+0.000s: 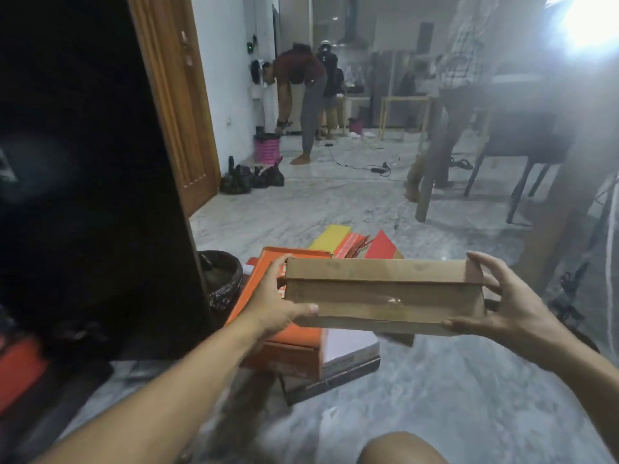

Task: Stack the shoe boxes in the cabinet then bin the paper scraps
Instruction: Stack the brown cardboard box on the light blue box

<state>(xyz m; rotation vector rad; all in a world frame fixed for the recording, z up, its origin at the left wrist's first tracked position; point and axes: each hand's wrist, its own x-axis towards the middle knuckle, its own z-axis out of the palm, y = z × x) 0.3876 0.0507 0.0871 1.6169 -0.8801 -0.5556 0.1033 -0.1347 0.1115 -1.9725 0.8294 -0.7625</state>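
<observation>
shoe boxes sit in a loose pile on the marble floor (452,380) ahead of me, and one plain brown cardboard box (382,293) is up in the air above them, held level between both hands. my left hand (271,306) has its grip closed on the box's left end, thumb lying along the near face and fingers wrapped up over the far edge. my right hand (512,306) grips the right end the same way, thumb under the near bottom corner, fingers spread over the end flap. beneath it i see an orange box (284,336) with its lid tilted up, resting on a dark box (331,380) that is partly covered; a white panel shows on the side of the stack. behind lie a yellow piece (330,237) and red cardboard flaps (378,246), mostly hidden by the held box, so i cannot tell whether they are boxes or scraps. a lined bin (222,279) stands just left of the pile, half cut off by the dark cabinet (83,195), whose inside is too black to read. the right of the view is hazed by glare from a bright light (589,21). two people stand blurred by the far wall.
</observation>
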